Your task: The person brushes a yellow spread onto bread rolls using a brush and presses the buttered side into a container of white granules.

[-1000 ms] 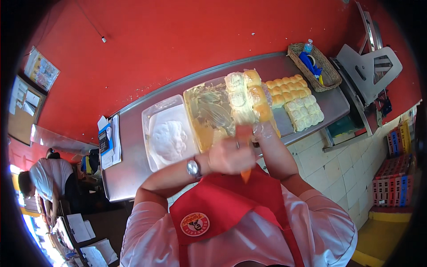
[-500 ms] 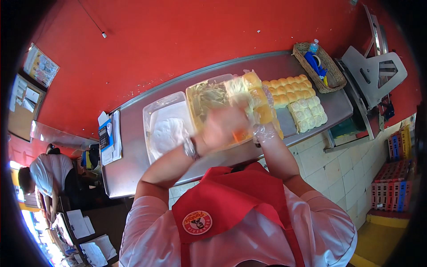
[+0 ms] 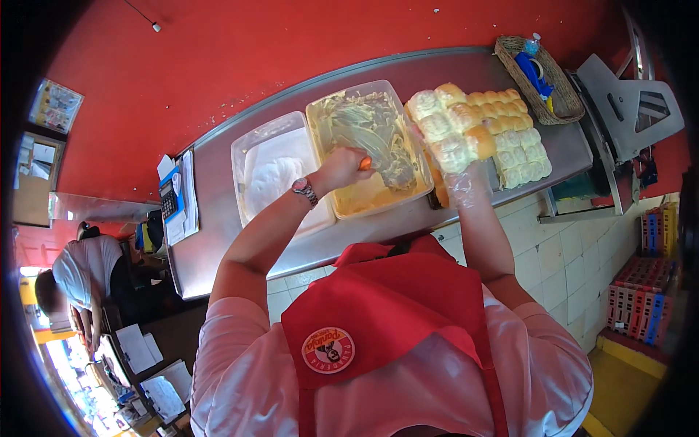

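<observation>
My left hand (image 3: 339, 170), with a watch at the wrist, is closed around a tool with an orange handle (image 3: 365, 164); its working end cannot be made out. It is over the near part of a clear plastic tub (image 3: 341, 213) smeared inside with pale yellow cream (image 3: 371, 135). My right hand (image 3: 460, 188), in a clear plastic glove, holds up a slab of joined bread rolls (image 3: 445, 127) right of the tub. Pale cream coats many of those rolls; a few tops show golden. The fingers of my right hand are mostly hidden under the slab.
A second tub (image 3: 244, 167) holds white powder. Golden rolls (image 3: 502, 109) and cream-coated rolls (image 3: 520, 156) sit on the metal table (image 3: 211, 255). A wicker basket (image 3: 528, 76), a calculator (image 3: 170, 200) and papers lie at its ends. A person (image 3: 87, 273) bends over at the left.
The slab of rolls has moved from over the cream tub to its right, in my right hand. My left hand has drawn back left and down, showing the tub's inside.
</observation>
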`<state>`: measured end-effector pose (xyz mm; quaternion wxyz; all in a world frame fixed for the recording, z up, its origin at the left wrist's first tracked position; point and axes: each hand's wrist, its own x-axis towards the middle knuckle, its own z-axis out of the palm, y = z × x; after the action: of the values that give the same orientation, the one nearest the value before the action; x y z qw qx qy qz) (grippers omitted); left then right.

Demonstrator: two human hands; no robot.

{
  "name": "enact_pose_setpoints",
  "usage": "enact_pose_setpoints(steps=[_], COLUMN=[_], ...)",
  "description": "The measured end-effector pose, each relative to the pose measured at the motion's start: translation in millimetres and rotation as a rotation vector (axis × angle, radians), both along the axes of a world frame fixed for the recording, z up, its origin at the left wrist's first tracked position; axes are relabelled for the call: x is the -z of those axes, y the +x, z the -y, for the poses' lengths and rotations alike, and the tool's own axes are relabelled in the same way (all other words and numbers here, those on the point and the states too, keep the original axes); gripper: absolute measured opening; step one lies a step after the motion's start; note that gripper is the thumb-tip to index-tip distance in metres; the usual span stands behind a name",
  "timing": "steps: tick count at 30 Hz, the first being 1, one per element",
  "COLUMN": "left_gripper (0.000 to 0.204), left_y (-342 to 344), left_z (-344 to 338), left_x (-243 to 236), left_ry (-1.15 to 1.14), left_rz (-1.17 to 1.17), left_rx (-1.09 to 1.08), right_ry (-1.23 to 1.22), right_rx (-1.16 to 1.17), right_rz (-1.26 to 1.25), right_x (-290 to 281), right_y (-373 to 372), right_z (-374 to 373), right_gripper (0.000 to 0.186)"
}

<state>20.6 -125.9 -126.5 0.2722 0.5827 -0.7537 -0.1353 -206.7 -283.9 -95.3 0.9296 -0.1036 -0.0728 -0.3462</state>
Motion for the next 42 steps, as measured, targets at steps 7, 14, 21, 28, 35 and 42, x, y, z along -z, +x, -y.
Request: enact_pose_setpoints(steps=[7, 14, 21, 28, 35, 42], left_gripper=[0.027, 0.018, 0.024, 0.024, 0.004, 0.017], left_y=[24.2, -22.0, -128.5, -29.1, -111.7, -101.6], left_z=[-6.8, -3.2, -48.8, 54.1, -1.9, 28.0], left_x=[-18.6, -132.4, -151.7, -205.3, -149.2, -188.7], left_ry=[0.367, -0.286, -0.661, -0.369, -0.619, -0.309], left_rz=[-0.853, -1.241, 0.219, -1.025, 0.090, -0.721], left_rx=[-0.576, -0.549, 0.125, -0.494, 0.126, -0.304], right_ry=[0.132, 0.134, 0.107, 0.086, 0.065, 0.052], right_rx=[0.012, -0.041, -0.114, -0.064, -0.177, -0.277], right_rz=[0.042, -0.028, 0.028, -0.012, 0.164, 0.403], right_x=[17.2, 25.9, -21.3, -60.3, -55.4, -46.5], right_y=[7.7, 38.1, 54.5, 49.3, 34.6, 31.2], right_z=[-25.2, -35.2, -61.8, -73.1, -56.6, -40.8], right_gripper=[0.094, 0.090, 0.079, 0.067, 0.059, 0.058])
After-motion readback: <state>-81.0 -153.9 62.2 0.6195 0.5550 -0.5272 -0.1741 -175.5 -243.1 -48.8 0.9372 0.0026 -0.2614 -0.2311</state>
